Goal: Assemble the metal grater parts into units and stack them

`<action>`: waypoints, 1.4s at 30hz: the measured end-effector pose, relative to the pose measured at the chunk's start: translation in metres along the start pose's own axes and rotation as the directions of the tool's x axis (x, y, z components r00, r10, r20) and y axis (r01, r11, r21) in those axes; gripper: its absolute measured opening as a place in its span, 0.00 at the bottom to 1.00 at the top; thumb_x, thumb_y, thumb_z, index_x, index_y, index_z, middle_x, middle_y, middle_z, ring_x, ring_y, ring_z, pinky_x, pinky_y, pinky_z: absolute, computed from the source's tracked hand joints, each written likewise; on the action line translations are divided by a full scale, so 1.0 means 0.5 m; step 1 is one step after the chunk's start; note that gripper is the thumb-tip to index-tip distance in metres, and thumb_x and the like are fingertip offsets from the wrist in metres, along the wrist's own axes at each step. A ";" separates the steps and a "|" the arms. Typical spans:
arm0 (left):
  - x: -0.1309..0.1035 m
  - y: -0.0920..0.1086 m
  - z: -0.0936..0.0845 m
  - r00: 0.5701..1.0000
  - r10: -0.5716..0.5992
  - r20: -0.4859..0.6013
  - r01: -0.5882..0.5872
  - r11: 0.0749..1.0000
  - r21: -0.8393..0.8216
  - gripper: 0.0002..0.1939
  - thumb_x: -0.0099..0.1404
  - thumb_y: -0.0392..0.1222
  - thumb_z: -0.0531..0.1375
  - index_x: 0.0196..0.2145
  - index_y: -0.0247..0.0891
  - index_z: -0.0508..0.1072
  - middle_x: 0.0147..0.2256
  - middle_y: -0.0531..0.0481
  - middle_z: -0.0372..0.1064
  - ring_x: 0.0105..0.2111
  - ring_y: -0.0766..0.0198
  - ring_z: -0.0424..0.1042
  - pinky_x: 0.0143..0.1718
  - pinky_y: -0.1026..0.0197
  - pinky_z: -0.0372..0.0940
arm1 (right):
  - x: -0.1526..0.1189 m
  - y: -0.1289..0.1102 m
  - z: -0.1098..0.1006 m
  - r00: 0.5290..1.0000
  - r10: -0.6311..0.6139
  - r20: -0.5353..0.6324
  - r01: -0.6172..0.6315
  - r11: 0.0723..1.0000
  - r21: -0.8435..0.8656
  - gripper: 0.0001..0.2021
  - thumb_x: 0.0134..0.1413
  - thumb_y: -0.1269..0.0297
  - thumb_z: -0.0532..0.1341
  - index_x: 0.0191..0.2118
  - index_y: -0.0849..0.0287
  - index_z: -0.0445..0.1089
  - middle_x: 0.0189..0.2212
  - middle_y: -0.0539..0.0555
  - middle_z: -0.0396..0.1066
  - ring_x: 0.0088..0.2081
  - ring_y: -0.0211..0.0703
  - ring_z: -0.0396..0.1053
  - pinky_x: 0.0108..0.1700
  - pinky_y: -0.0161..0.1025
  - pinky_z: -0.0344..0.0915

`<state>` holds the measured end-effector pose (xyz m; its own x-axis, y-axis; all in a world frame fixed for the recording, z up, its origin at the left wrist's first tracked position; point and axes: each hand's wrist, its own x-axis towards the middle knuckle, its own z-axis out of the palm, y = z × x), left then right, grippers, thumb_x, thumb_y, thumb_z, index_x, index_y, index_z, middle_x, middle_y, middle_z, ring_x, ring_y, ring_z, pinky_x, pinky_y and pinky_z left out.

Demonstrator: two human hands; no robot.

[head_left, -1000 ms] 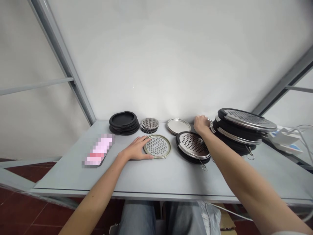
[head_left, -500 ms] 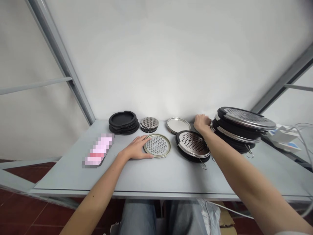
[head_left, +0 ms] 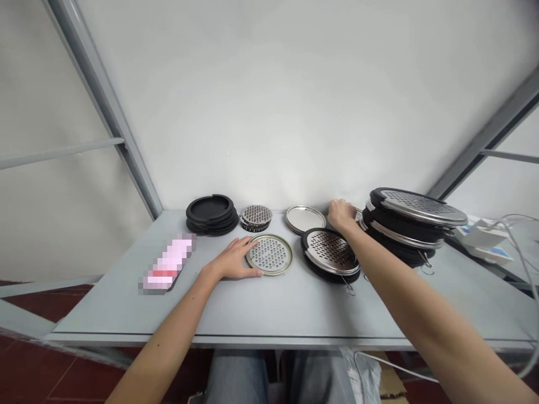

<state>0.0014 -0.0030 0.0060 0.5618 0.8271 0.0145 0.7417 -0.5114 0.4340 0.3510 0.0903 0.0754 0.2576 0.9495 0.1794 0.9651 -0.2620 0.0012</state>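
My left hand [head_left: 233, 259] lies with thumb and fingers spread around the left side of a round grater plate [head_left: 270, 254] in a pale gold rim, touching the rim. The plate lies flat on the table. My right hand [head_left: 342, 215] reaches to the back, beside the tall stack of black-rimmed round graters [head_left: 415, 224]. Its fingers are curled down, and what they hold, if anything, is hidden. Close to that hand are a shiny metal ring [head_left: 306, 219] with a pale disc in it and a small pile of finished-looking graters [head_left: 332, 251] with a wire loop.
Black round holders [head_left: 211, 214] are stacked at the back left, beside a pile of perforated metal discs [head_left: 256, 216]. A blurred-out phone [head_left: 168, 264] lies on the left. White boxes and cables [head_left: 488, 238] are at the far right. Metal posts flank the grey table [head_left: 236, 308].
The view has tilted slightly, so everything sits a little lower. My right hand stays at the back with fingers curled, nearly in place. My left hand still touches the grater plate.
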 end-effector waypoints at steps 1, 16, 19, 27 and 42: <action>0.000 0.000 0.000 1.000 -0.006 0.003 0.006 1.000 0.001 0.55 0.52 0.73 0.61 0.68 0.42 0.51 0.69 0.38 0.41 0.68 0.39 0.40 0.67 0.40 0.42 | -0.003 -0.009 0.002 1.000 0.005 -0.003 -0.005 0.999 -0.037 0.14 0.59 0.78 0.53 0.45 0.73 0.73 0.44 0.74 0.71 0.49 0.61 0.72 0.44 0.49 0.69; -0.001 -0.001 0.000 0.999 0.022 -0.027 -0.023 1.000 -0.019 0.53 0.51 0.72 0.62 0.67 0.41 0.55 0.69 0.37 0.44 0.68 0.40 0.42 0.67 0.39 0.43 | -0.078 -0.086 -0.073 0.971 -0.198 -0.136 0.173 0.968 -0.179 0.17 0.60 0.78 0.49 0.50 0.70 0.69 0.46 0.71 0.70 0.48 0.55 0.70 0.43 0.41 0.66; -0.001 -0.003 0.000 0.999 0.023 -0.023 -0.023 1.000 -0.018 0.54 0.51 0.71 0.62 0.67 0.40 0.53 0.68 0.37 0.44 0.68 0.39 0.42 0.67 0.39 0.42 | -0.141 -0.109 -0.113 0.920 -0.289 -0.263 0.274 0.957 -0.093 0.16 0.60 0.78 0.48 0.49 0.68 0.68 0.44 0.68 0.71 0.46 0.55 0.70 0.42 0.42 0.64; 0.001 0.012 -0.005 0.936 0.020 -0.352 -0.070 0.989 -0.130 0.58 0.55 0.64 0.65 0.70 0.41 0.38 0.68 0.36 0.44 0.66 0.42 0.51 0.64 0.41 0.50 | -0.260 -0.108 -0.153 0.862 -0.234 -0.449 0.506 0.371 0.779 0.09 0.58 0.59 0.60 0.41 0.57 0.71 0.36 0.55 0.73 0.38 0.46 0.70 0.45 0.44 0.64; 0.012 -0.007 0.006 0.838 -0.046 -0.543 -0.034 0.990 -0.136 0.62 0.52 0.62 0.68 0.70 0.43 0.33 0.67 0.37 0.49 0.65 0.45 0.54 0.64 0.47 0.52 | -0.237 -0.144 -0.016 0.916 -0.382 0.121 -0.296 -0.444 0.846 0.20 0.36 0.55 0.74 0.38 0.54 0.73 0.29 0.48 0.74 0.31 0.38 0.69 0.36 0.36 0.65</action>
<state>0.0032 0.0032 0.0020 0.2383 0.8434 0.4815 0.6652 -0.5030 0.5518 0.2505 -0.0050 0.0621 -0.1269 0.9909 0.0454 -0.4637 -0.0188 -0.8858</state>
